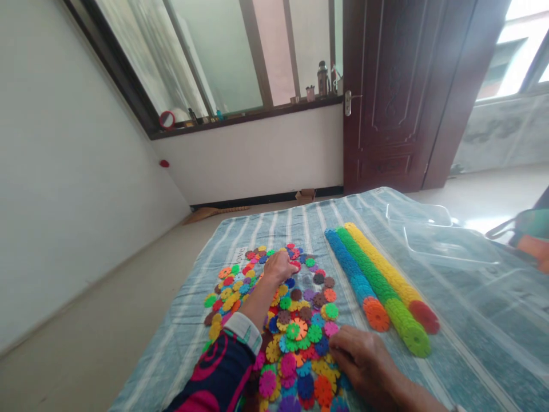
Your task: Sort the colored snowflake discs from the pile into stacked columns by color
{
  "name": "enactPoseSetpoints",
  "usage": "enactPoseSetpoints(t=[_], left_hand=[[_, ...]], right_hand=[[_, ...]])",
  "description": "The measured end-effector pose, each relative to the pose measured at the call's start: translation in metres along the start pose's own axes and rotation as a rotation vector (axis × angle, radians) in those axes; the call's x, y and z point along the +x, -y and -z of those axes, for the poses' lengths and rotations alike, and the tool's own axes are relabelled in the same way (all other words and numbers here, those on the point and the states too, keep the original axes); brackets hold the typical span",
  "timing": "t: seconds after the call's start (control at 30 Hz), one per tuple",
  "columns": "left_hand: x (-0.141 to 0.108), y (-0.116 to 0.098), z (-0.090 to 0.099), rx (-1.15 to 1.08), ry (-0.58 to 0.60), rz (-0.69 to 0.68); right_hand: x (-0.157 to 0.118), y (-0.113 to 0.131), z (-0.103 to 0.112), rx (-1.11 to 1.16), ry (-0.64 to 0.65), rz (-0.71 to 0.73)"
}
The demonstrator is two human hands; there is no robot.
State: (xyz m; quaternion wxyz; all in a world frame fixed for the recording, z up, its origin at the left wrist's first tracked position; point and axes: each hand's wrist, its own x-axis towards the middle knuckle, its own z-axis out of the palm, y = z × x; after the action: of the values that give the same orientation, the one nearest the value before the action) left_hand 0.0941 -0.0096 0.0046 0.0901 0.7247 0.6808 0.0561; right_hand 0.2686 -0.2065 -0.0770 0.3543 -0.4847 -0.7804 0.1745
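Note:
A loose pile of plastic notched building discs [304,337] in many colours covers the front middle of the bed. My left hand [278,266] reaches over the far part of the pile, its fingers closed at a red disc [295,266]. Beside the pile's right edge is my right hand [364,357], fingers curled near a pink disc [331,328]; whatever is in them is hidden. Three rows of overlapping discs lie to the right: a blue row [349,260] ending in orange, a green row [381,286], and a yellow row [381,266] ending in red.
A striped blue-grey sheet [171,349] covers the bed. Clear plastic containers [446,246] sit at the right, near a blurred green and orange item [534,234] at the edge. Beyond are a dark red door [390,86] and a window ledge [257,117] with small items.

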Motion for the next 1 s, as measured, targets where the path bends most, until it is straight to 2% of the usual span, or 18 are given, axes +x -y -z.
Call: enactPoseSetpoints(t=[0.13,0.23,0.33,0.43,0.5,0.6,0.7,0.83,0.93,1.0], left_hand=[[-0.006,0.008,-0.001,-0.12,-0.059,0.011],[-0.024,0.011,0.0,-0.199,-0.098,-0.018],[-0.062,0.01,-0.001,-0.3,-0.099,-0.098],[-0.107,0.001,-0.004,-0.586,0.034,-0.234],[-0.131,-0.007,-0.005,-0.668,0.085,-0.295],[-0.153,-0.018,-0.005,-0.725,0.126,-0.312],[-0.16,-0.026,-0.007,-0.736,0.132,-0.334],[-0.165,-0.032,-0.009,-0.705,0.121,-0.459],[-0.165,-0.031,-0.009,-0.65,0.098,-0.559],[-0.163,-0.028,-0.009,-0.596,0.081,-0.593]], right_hand=[[0.0,-0.002,-0.001,-0.01,-0.006,0.004],[-0.001,-0.003,-0.002,-0.008,-0.022,0.009],[-0.001,-0.001,0.0,0.046,-0.107,-0.02],[0.001,0.002,0.008,0.068,-0.265,-0.051],[0.004,0.006,0.015,0.016,-0.317,-0.054],[0.006,0.01,0.025,-0.052,-0.267,-0.034],[0.007,0.013,0.035,-0.029,-0.188,-0.024],[0.006,0.015,0.066,0.008,-0.057,-0.043],[-0.001,0.009,0.106,0.001,0.028,-0.112],[-0.009,0.001,0.133,-0.078,0.005,-0.203]])
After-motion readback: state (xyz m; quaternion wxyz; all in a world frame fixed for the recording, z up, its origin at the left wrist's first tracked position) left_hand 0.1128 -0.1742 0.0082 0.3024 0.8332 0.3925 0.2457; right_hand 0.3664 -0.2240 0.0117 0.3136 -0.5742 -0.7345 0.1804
